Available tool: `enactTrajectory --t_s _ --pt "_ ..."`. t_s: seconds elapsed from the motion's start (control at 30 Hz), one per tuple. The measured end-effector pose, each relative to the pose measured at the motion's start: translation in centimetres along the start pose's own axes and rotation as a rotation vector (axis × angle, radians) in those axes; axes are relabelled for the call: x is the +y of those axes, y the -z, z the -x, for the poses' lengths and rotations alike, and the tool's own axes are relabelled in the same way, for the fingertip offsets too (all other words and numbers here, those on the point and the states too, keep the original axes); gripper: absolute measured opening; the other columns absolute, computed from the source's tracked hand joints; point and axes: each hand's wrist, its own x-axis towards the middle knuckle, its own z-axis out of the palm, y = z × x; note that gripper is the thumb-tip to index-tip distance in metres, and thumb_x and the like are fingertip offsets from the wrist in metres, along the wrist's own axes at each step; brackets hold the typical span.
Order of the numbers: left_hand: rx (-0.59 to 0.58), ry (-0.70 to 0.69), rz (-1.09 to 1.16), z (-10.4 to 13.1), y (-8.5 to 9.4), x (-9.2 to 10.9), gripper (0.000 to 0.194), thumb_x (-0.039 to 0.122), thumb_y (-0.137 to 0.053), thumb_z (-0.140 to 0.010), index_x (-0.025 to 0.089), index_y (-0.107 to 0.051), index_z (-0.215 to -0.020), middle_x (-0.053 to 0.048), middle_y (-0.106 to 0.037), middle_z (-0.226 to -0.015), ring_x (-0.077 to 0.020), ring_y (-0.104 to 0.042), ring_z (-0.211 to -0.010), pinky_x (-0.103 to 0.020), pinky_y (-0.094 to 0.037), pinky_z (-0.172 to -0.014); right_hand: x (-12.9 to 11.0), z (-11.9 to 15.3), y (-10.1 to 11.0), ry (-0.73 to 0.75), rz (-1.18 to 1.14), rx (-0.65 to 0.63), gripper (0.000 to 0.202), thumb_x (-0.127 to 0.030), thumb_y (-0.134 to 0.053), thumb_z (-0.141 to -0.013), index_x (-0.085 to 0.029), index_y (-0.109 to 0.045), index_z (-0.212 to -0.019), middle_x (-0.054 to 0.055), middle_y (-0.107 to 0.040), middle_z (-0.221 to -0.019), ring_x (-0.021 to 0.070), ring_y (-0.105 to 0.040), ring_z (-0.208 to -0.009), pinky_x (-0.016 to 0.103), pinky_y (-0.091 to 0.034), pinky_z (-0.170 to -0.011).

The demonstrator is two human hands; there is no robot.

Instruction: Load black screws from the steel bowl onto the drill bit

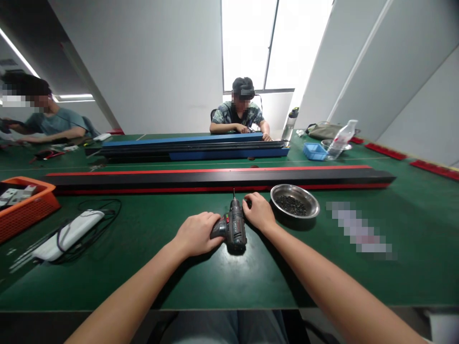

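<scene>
A dark cordless drill lies on its side on the green table, its bit pointing away from me. My left hand is wrapped around the drill's handle from the left. Just right of the drill, my right hand rests with its fingers curled inward; whatever may be between them is hidden. Beside that hand stands a round metal bowl holding many small black screws. A long black bar with red edges lies crosswise just beyond both hands.
An orange basket and a white power strip with black cable lie left. Blue and black bars lie farther back, before a seated person. A blue tray and plastic bottle stand back right. Another person sits far left.
</scene>
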Motion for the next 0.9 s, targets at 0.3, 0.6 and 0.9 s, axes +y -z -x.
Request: enactTrajectory --t_s 0.3,0.6,0.9 --pt "-0.019 0.059 0.018 0.6 1.3 0.9 0.044 0.046 -0.070 -0.088 0.024 -0.063 -0.127 -0.009 -0.072 -0.111 -0.0287 -0.067 -0.106 -0.038 -0.055 -0.087 -1.1 1.0 1.1 0.091 0.011 -0.024 0.021 -0.025 -0.054 -0.099 -0.018 -0.072 -0.106 0.012 -0.072 -0.109 0.0257 -0.066 -0.107 0.036 -0.050 -0.097" --pt "0.044 0.047 0.018 0.5 0.9 0.8 0.047 0.043 -0.070 -0.088 0.024 -0.063 -0.130 -0.008 -0.073 -0.107 -0.0278 -0.066 -0.102 -0.039 -0.054 -0.089 -0.1 0.8 4.8 0.207 -0.081 0.270 0.021 -0.023 -0.052 -0.098 -0.021 -0.072 -0.106 0.010 -0.075 -0.106 0.0261 -0.068 -0.100 0.040 -0.053 -0.097" --pt "0.066 0.029 0.041 0.5 0.1 0.1 0.047 0.043 -0.071 -0.088 0.024 -0.063 -0.130 -0.007 -0.074 -0.110 -0.0274 -0.066 -0.100 -0.038 -0.053 -0.086 4.6 -1.1 8.2 -0.187 0.209 0.254 0.036 -0.042 -0.057 -0.094 -0.016 -0.079 -0.106 0.016 -0.078 -0.105 0.0324 -0.071 -0.096 0.043 -0.052 -0.090"
